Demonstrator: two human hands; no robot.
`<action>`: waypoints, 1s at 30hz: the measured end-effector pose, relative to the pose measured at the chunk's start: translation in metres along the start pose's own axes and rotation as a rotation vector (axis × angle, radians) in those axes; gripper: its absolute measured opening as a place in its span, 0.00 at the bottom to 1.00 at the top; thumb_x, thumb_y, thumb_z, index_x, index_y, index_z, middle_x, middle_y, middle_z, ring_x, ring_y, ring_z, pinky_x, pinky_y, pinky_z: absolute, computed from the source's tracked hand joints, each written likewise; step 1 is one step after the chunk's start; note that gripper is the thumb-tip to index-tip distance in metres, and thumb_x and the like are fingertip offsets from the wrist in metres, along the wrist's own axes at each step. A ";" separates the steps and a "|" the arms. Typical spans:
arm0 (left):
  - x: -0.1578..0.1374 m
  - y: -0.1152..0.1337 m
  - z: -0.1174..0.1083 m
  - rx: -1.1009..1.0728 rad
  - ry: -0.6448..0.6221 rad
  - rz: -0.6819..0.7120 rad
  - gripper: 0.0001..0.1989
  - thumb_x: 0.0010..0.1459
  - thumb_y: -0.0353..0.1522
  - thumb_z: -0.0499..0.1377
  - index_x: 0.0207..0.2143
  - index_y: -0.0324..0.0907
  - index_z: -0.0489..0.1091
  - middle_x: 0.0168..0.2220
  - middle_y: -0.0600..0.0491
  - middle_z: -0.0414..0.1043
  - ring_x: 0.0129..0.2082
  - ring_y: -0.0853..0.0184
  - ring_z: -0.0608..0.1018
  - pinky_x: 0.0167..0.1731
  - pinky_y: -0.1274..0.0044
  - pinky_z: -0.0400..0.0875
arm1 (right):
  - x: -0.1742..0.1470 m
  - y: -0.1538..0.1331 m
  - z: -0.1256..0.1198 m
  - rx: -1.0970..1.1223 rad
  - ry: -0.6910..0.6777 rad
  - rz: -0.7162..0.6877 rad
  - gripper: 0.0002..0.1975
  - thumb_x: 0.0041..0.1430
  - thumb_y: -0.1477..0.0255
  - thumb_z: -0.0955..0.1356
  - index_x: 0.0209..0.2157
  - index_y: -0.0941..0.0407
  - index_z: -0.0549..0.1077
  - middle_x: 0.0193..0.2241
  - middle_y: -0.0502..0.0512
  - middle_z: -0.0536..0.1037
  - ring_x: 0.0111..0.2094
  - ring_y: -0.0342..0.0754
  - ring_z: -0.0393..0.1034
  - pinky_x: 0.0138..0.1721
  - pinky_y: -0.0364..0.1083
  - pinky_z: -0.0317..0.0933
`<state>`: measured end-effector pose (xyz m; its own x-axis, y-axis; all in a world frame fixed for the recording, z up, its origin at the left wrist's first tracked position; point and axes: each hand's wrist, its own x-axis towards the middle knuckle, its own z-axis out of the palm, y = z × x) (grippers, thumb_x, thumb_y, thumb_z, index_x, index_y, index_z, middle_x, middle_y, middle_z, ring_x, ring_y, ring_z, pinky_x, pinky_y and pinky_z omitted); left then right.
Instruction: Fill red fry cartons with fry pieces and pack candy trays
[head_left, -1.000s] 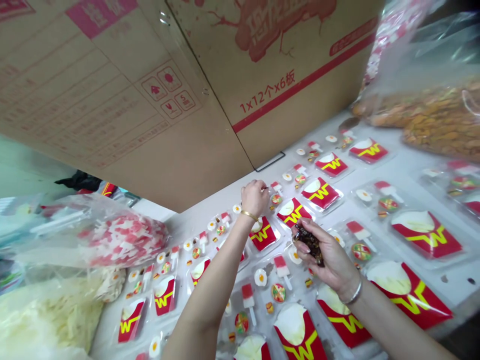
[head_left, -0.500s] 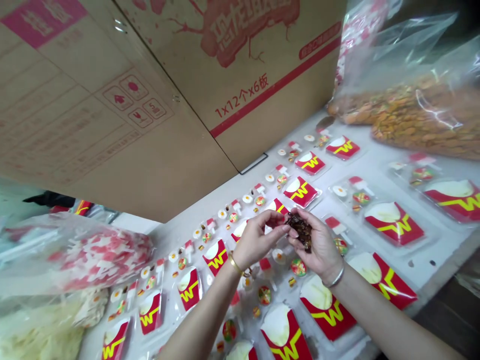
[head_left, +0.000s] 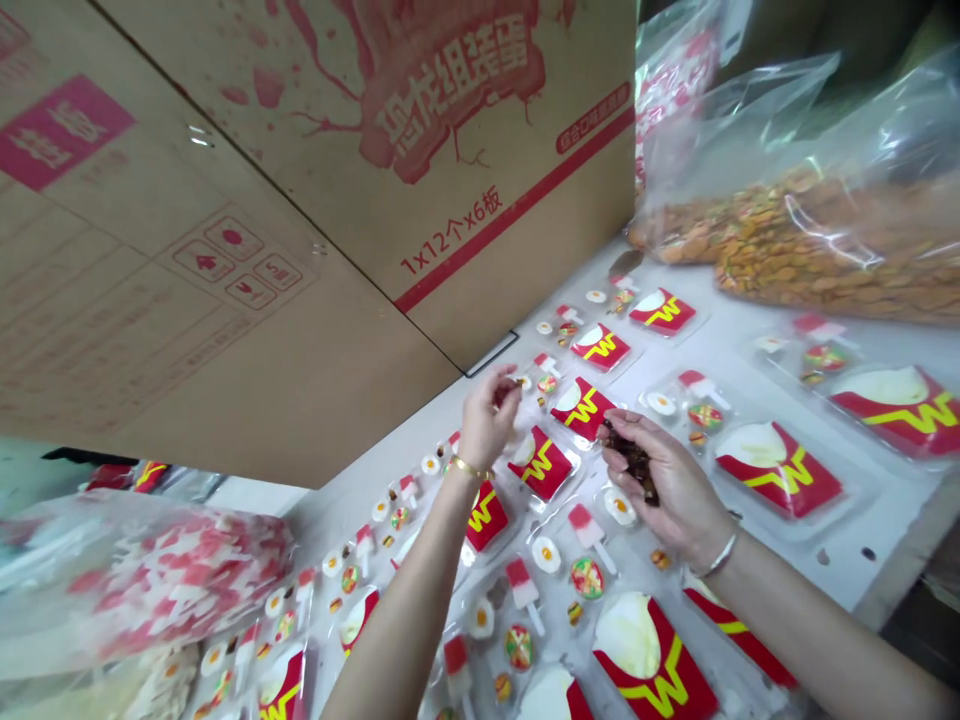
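Note:
My right hand (head_left: 671,480) is cupped round a clump of small, shiny dark brown pieces (head_left: 631,460); what each piece is I cannot make out. Further left and up, my left hand (head_left: 489,415) is closed in a pinch over a clear blister tray, with a small dark brown piece (head_left: 517,382) at its fingertips. Right by those fingertips lie a small fried-egg piece (head_left: 526,382), a red-and-white popsicle piece (head_left: 545,361) and a round pizza-like piece (head_left: 547,384). Below sits a red fries-box shape with a yellow zigzag (head_left: 582,406).
Rows of similar filled trays (head_left: 780,465) cover the white table. A large cardboard carton (head_left: 337,300) stands along the back. Clear bags hold orange-brown pieces (head_left: 825,270) at the right and red-and-white pieces (head_left: 217,560) at the left.
My left hand has left the clump in my right hand and moved up and left to a tray in the back row. My right hand has moved slightly right and down, still holding the brown pieces.

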<state>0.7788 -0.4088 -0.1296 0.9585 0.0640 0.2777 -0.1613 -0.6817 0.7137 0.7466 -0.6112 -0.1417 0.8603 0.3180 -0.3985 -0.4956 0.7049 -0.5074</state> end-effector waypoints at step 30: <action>0.021 0.074 0.058 -0.383 -0.471 -0.153 0.11 0.57 0.39 0.57 0.34 0.40 0.70 0.30 0.53 0.72 0.30 0.71 0.72 0.32 0.79 0.68 | 0.024 -0.040 -0.022 -0.023 -0.109 0.015 0.11 0.53 0.65 0.70 0.32 0.54 0.66 0.24 0.47 0.69 0.16 0.34 0.54 0.13 0.35 0.41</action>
<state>0.8003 -0.5004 -0.1085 0.9639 -0.2480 -0.0968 -0.0033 -0.3748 0.9271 0.7843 -0.6460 -0.1472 0.8598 0.3965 -0.3217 -0.5104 0.6851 -0.5197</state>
